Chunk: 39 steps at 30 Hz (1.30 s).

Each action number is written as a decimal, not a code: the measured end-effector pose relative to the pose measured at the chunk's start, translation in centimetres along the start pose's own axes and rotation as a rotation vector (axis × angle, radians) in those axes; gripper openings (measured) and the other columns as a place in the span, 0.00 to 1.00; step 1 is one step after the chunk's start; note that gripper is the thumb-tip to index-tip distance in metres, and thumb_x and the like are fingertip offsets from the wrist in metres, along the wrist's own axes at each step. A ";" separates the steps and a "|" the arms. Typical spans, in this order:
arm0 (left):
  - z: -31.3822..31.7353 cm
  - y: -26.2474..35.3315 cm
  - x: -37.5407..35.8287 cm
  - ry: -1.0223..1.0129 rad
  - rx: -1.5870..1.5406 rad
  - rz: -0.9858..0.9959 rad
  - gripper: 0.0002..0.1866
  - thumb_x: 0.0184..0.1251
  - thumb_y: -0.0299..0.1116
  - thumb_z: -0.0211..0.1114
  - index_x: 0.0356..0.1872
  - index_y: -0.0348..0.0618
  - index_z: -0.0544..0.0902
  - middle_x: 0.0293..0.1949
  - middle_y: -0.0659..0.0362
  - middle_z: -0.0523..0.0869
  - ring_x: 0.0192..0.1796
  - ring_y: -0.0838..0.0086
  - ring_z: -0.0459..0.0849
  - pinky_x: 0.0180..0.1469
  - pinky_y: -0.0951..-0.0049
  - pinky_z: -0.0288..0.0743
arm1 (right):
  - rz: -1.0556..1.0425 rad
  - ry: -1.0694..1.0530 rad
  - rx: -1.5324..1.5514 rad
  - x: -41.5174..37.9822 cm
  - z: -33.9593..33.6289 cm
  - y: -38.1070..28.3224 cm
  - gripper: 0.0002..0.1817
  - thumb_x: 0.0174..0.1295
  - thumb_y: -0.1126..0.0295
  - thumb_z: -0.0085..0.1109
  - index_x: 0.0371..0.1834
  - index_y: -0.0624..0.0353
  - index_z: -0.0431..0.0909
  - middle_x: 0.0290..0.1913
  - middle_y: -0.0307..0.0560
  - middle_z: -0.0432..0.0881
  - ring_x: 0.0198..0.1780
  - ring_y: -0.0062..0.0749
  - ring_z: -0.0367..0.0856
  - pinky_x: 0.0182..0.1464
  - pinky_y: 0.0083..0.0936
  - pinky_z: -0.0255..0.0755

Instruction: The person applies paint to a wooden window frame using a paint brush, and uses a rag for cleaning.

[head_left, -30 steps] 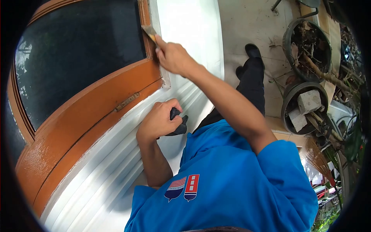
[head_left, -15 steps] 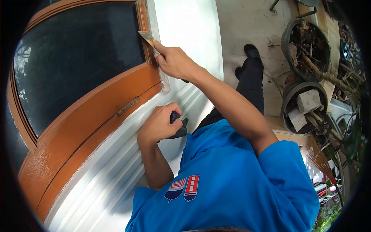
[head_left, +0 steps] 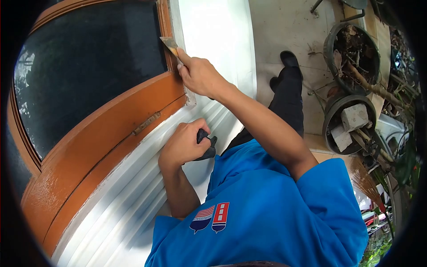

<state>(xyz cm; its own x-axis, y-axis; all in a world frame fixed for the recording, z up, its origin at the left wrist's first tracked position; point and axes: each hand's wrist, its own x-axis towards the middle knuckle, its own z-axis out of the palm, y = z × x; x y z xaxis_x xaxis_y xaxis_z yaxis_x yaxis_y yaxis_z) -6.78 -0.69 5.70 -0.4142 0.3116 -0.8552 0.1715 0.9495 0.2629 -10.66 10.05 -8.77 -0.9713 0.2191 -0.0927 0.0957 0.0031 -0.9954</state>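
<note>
Right hand (head_left: 200, 75) fingers wrapped on handle of 1 putty knife (head_left: 170, 46), blade over wooden frame (head_left: 165, 26) beside dark glass (head_left: 89, 66); contact unclear. Probably light, stiff, sharp-edged: grip handle. Left hand (head_left: 183, 143) curled around black bundle (head_left: 207, 152), likely soft.

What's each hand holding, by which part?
Right hand: a yellow-handled, flat-bladed metal scraper, by its handle. Left hand: a crumpled black cloth-like bundle, gripped part unclear.

The putty knife (head_left: 171, 45) has a yellowish handle (head_left: 174, 50) and a grey-brown blade (head_left: 168, 42). The bundle (head_left: 207, 154) is black, the window frame (head_left: 111, 113) orange-brown, the T-shirt (head_left: 267, 200) bright blue with 2 red, white and navy emblems (head_left: 220, 216), 1 striped.
</note>
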 end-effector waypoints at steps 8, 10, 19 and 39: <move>-0.1 0.5 0.0 -0.002 0.006 -0.024 0.12 0.49 0.29 0.63 0.37 0.36 0.81 0.22 0.49 0.84 0.24 0.67 0.81 0.30 0.68 0.73 | 0.016 -0.003 0.001 1.1 -0.5 0.1 0.27 0.72 0.65 0.45 0.72 0.65 0.65 0.30 0.70 0.82 0.36 0.63 0.84 0.44 0.45 0.75; -0.1 0.5 0.0 -0.006 0.009 -0.017 0.13 0.49 0.30 0.64 0.37 0.36 0.82 0.24 0.44 0.85 0.25 0.60 0.84 0.33 0.64 0.77 | 0.025 -0.001 0.021 -0.2 0.5 0.5 0.27 0.72 0.65 0.45 0.72 0.66 0.65 0.31 0.71 0.81 0.36 0.64 0.84 0.44 0.46 0.76; 0.1 -0.2 0.1 0.024 0.017 0.021 0.12 0.53 0.28 0.61 0.41 0.38 0.80 0.25 0.51 0.88 0.28 0.69 0.86 0.33 0.70 0.76 | 0.016 -0.043 -0.039 0.2 -0.3 0.4 0.28 0.71 0.65 0.46 0.72 0.67 0.64 0.31 0.74 0.81 0.35 0.68 0.82 0.43 0.52 0.75; 5.1 1.8 -0.1 0.523 -0.442 0.440 0.23 0.80 0.42 0.48 0.62 0.36 0.79 0.47 0.50 0.84 0.42 0.68 0.82 0.46 0.68 0.76 | 0.111 -0.039 0.505 -17.9 -6.1 -2.9 0.17 0.73 0.68 0.54 0.60 0.65 0.70 0.37 0.49 0.82 0.36 0.36 0.84 0.40 0.31 0.77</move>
<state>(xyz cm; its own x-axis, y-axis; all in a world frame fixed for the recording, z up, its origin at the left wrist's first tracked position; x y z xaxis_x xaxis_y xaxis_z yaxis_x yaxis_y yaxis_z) -1.89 0.76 3.99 -0.7739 0.5332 -0.3418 0.0922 0.6288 0.7721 7.75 12.03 -4.05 -0.9695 0.1549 -0.1901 0.0911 -0.4920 -0.8658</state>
